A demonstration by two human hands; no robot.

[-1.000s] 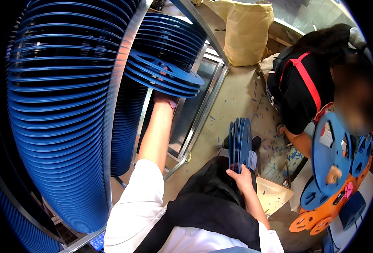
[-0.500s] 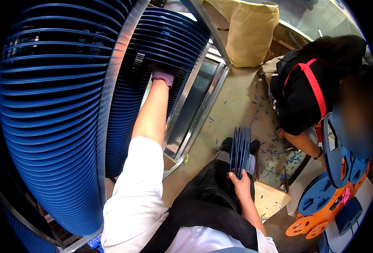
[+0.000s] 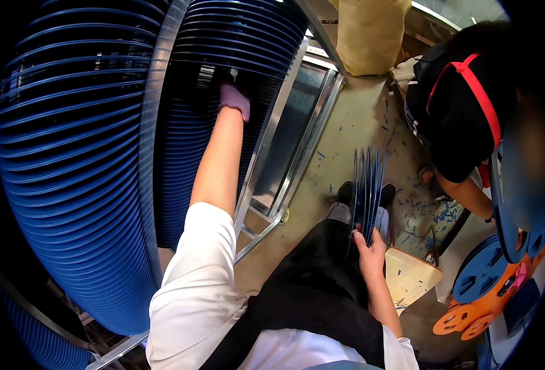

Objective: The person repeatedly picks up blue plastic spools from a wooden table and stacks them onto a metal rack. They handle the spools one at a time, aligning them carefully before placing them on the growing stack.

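My left hand (image 3: 234, 102), in a purple glove, reaches into a rack beside a long row of blue plastic discs (image 3: 241, 31). Its fingers are lost in the shadow between the discs, so their grip does not show. In front of my legs, my right hand (image 3: 372, 250) is bare and closed round the lower edge of several thin blue discs (image 3: 368, 191). These stand upright, edge-on, and fan slightly apart at the top.
A metal upright (image 3: 150, 123) separates the rack's rows; a larger row of blue discs (image 3: 69, 216) fills the left. At right, a person (image 3: 469, 117) in black bends near slotted blue discs (image 3: 479, 268) and an orange machine (image 3: 463, 317). A wooden stool (image 3: 411, 277) stands beside me.
The view has shifted a little. My right hand and its discs appear higher and farther right. My left hand remains inside the rack, with more of the purple glove showing.
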